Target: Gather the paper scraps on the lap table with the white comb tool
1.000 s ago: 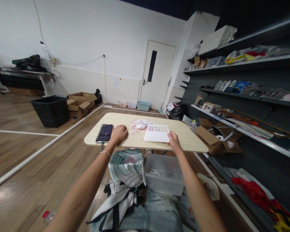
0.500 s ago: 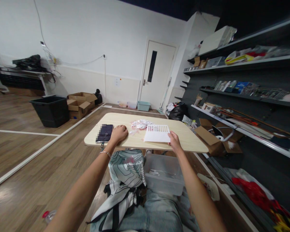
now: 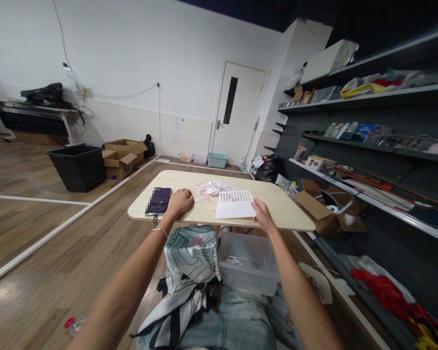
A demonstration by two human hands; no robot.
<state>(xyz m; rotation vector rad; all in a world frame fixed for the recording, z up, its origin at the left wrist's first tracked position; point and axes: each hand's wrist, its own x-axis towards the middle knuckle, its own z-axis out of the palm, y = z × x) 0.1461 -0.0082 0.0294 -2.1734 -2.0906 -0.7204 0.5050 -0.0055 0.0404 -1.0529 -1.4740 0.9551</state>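
Observation:
A small light wooden table (image 3: 288,214) stands in front of me. My right hand (image 3: 263,214) pinches the near right corner of a white paper sheet (image 3: 234,207) with a row of cut slits along its far edge. My left hand (image 3: 180,200) rests closed on the tabletop, fingers curled, right beside a dark phone (image 3: 158,200). A pile of small paper scraps (image 3: 214,186) lies beyond the sheet. I cannot tell whether anything is inside the left fist.
A clear plastic bin (image 3: 248,265) and a patterned cloth (image 3: 191,262) sit under the table by my knees. Shelves (image 3: 368,146) with clutter line the right wall, cardboard boxes (image 3: 317,206) below them. A black bin (image 3: 76,166) and more boxes (image 3: 122,156) stand at left.
The paper sheet has shifted slightly left and lifted or tilted with my right hand. My left hand has not moved.

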